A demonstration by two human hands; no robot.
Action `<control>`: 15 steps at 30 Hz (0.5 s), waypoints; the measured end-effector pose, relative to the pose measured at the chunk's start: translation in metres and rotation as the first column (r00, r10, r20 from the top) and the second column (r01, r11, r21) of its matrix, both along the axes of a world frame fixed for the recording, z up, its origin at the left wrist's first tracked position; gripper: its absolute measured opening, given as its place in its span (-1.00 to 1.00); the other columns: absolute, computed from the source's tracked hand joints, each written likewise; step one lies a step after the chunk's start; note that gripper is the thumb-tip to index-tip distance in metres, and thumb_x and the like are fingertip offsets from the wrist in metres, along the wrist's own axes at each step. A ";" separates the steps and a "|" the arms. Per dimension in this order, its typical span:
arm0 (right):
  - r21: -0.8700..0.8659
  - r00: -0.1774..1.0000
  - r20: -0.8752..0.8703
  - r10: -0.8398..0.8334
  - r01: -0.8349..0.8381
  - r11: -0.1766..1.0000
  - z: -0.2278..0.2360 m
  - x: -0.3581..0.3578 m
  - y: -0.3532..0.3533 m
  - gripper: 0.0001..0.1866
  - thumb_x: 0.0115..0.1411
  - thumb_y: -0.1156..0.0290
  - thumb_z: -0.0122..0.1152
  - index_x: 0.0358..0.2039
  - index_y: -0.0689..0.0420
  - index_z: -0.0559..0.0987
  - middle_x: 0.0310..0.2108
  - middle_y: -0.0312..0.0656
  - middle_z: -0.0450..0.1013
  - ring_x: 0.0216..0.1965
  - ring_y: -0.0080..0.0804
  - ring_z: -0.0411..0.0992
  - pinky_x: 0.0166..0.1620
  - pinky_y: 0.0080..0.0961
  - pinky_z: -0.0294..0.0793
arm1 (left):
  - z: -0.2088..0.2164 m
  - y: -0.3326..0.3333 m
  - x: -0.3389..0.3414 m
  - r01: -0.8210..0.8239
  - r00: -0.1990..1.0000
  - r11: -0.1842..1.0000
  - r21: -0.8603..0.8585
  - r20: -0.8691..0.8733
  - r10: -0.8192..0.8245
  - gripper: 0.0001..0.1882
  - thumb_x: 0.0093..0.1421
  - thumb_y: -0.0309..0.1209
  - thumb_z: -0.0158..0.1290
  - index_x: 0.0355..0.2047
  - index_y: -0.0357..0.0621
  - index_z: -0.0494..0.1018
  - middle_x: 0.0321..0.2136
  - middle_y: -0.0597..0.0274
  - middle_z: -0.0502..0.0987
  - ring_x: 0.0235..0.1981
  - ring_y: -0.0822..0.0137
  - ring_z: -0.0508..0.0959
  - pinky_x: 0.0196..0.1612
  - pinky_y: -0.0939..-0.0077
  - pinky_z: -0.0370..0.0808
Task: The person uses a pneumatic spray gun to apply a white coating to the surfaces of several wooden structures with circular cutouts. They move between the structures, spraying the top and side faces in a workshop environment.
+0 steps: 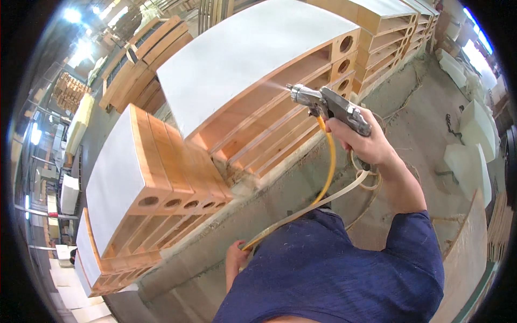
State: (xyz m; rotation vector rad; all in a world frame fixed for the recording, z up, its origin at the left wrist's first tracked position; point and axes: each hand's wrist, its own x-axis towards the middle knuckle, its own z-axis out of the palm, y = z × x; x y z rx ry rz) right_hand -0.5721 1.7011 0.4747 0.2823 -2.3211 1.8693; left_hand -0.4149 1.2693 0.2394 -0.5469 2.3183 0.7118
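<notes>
My right hand point(366, 137) is closed round the grip of a metal spray gun point(328, 105), raised in front of stacked wooden frames. A fine mist leaves its nozzle toward the left. From the gun hang a yellow hose point(330, 167) and a pale hose point(323, 203), both running down to the left past my body. My left hand point(235, 255), low beside my waist, is wrapped round the hoses. Beyond the nozzle, a large stack of wooden frames point(258, 116) carries a white top panel point(237, 54); its near side shows open slots and round holes.
Another white-topped stack point(161, 156) stands left of the large one, with a lower stack point(89, 258) nearer. More frames point(388, 48) line up at the far right. White foam-like blocks point(471, 161) lie on the right floor, beside a leaning board point(466, 264). Hose loops trail on the floor.
</notes>
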 end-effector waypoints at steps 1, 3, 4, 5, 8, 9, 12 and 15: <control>-0.021 0.999 -0.036 0.025 -0.026 0.999 0.003 0.014 -0.021 -0.76 0.28 0.23 0.09 -0.32 0.16 0.52 -0.56 -0.41 0.41 -0.67 -0.73 0.27 -0.63 -0.70 0.21 | -0.005 -0.020 0.007 -0.010 1.000 1.000 0.006 -0.004 0.010 -0.46 -0.07 -0.16 0.32 -0.07 -0.04 0.53 -0.31 0.00 0.62 -0.24 0.16 0.63 -0.17 0.31 0.52; -0.056 0.968 0.101 -0.228 0.235 0.970 -0.016 0.022 -0.028 -0.76 0.30 0.24 0.06 -0.27 0.16 0.52 -0.50 -0.38 0.43 -0.68 -0.73 0.26 -0.64 -0.71 0.21 | -0.027 -0.064 0.018 -0.026 1.000 0.999 0.026 -0.014 0.027 -0.47 -0.08 -0.16 0.33 -0.07 -0.04 0.53 -0.32 0.00 0.62 -0.26 0.15 0.63 -0.20 0.31 0.52; -0.103 0.924 0.149 -0.352 0.368 0.924 -0.016 0.027 -0.037 -0.74 0.31 0.22 0.05 -0.25 0.16 0.52 -0.45 -0.37 0.44 -0.69 -0.74 0.24 -0.65 -0.71 0.21 | -0.043 -0.087 0.028 -0.004 0.998 0.999 0.049 -0.058 0.006 -0.47 -0.08 -0.16 0.32 -0.08 -0.04 0.54 -0.32 0.00 0.62 -0.26 0.14 0.63 -0.20 0.31 0.52; -0.109 0.928 0.169 -0.332 0.352 0.930 -0.020 0.034 -0.049 -0.78 0.29 0.25 0.08 -0.31 0.16 0.52 -0.56 -0.39 0.39 -0.71 -0.73 0.24 -0.66 -0.70 0.21 | -0.060 -0.111 0.041 0.018 0.995 0.998 0.060 -0.095 -0.012 -0.48 -0.08 -0.15 0.32 -0.09 -0.04 0.54 -0.31 0.00 0.62 -0.26 0.13 0.63 -0.19 0.30 0.52; -0.107 0.958 0.208 -0.197 0.223 0.969 -0.024 0.076 -0.097 -0.88 0.21 0.39 0.18 -0.36 0.16 0.51 -0.63 -0.39 0.36 -0.63 -0.66 0.32 -0.59 -0.61 0.31 | -0.067 -0.133 0.055 0.090 0.991 0.994 0.060 -0.110 -0.083 -0.49 -0.07 -0.14 0.31 -0.11 -0.05 0.55 -0.28 0.00 0.62 -0.23 0.08 0.62 -0.17 0.29 0.51; 0.110 0.993 0.053 -0.104 0.098 0.989 -0.022 0.089 -0.116 -0.85 0.17 0.42 0.21 -0.27 0.16 0.48 -0.49 -0.36 0.40 -0.48 -0.58 0.38 -0.43 -0.54 0.39 | -0.057 -0.136 0.055 0.117 0.990 0.992 0.042 -0.091 -0.112 -0.50 -0.07 -0.14 0.31 -0.12 -0.05 0.55 -0.27 -0.01 0.61 -0.21 0.06 0.62 -0.15 0.28 0.50; 0.181 0.989 0.100 0.109 -0.126 0.975 -0.004 0.110 -0.161 -0.76 0.17 0.39 0.19 -0.17 0.15 0.44 -0.47 -0.36 0.39 -0.43 -0.59 0.35 -0.32 -0.55 0.39 | -0.033 -0.134 0.045 0.099 0.994 0.994 0.035 0.032 -0.100 -0.50 -0.07 -0.12 0.30 -0.12 -0.05 0.55 -0.23 -0.03 0.60 -0.14 0.03 0.59 -0.10 0.27 0.49; 0.200 0.986 0.112 0.126 -0.146 0.969 -0.001 0.113 -0.170 -0.80 0.19 0.38 0.16 -0.20 0.15 0.44 -0.48 -0.45 0.35 -0.45 -0.68 0.30 -0.35 -0.63 0.34 | -0.061 -0.148 0.063 0.087 0.996 0.994 0.070 -0.042 -0.084 -0.49 -0.07 -0.12 0.30 -0.10 -0.03 0.55 -0.25 -0.01 0.61 -0.20 0.06 0.61 -0.14 0.28 0.50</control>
